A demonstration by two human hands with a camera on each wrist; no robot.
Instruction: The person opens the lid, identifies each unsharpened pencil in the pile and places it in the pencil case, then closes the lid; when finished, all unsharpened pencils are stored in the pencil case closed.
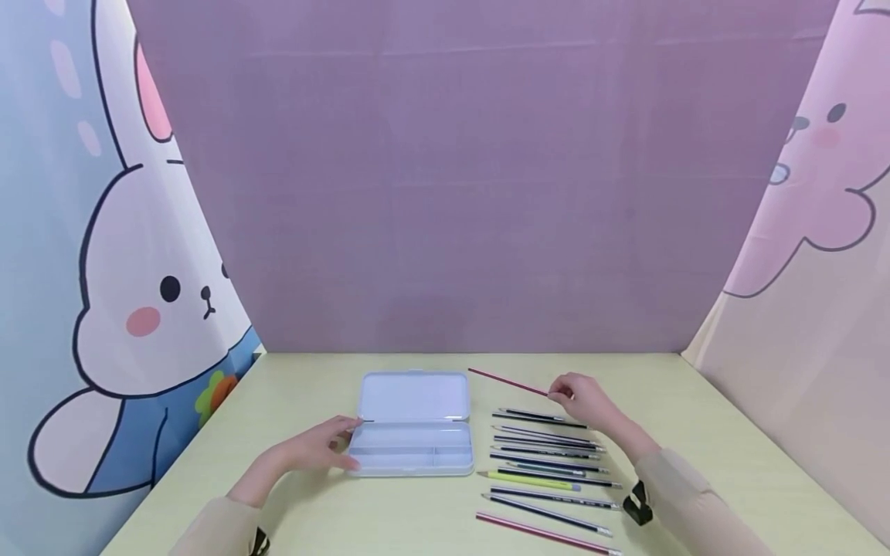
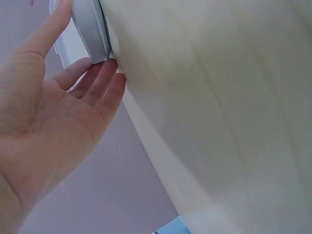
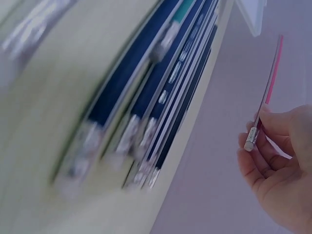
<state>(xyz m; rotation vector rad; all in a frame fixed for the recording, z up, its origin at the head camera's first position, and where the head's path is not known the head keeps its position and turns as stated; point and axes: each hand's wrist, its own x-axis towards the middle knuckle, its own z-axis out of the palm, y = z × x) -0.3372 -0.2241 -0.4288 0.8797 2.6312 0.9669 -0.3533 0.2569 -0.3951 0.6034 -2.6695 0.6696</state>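
Your right hand (image 1: 587,400) pinches a red pencil (image 1: 507,381), hiding its eraser end (image 3: 251,138) from the head view; your left hand (image 1: 313,446), spread wide, touches the open case (image 1: 410,470).

And up the back runs a broad purple cloth (image 1: 487,193), faintly creased, dropping right to the far edge of the pale yellow table (image 1: 389,517)! Over on the left, a big white rabbit (image 1: 118,286), pink-cheeked and dressed in blue, fills one curtain (image 1: 42,193); opposite, a pink cartoon figure (image 1: 834,177) decorates a cream curtain (image 1: 820,347).
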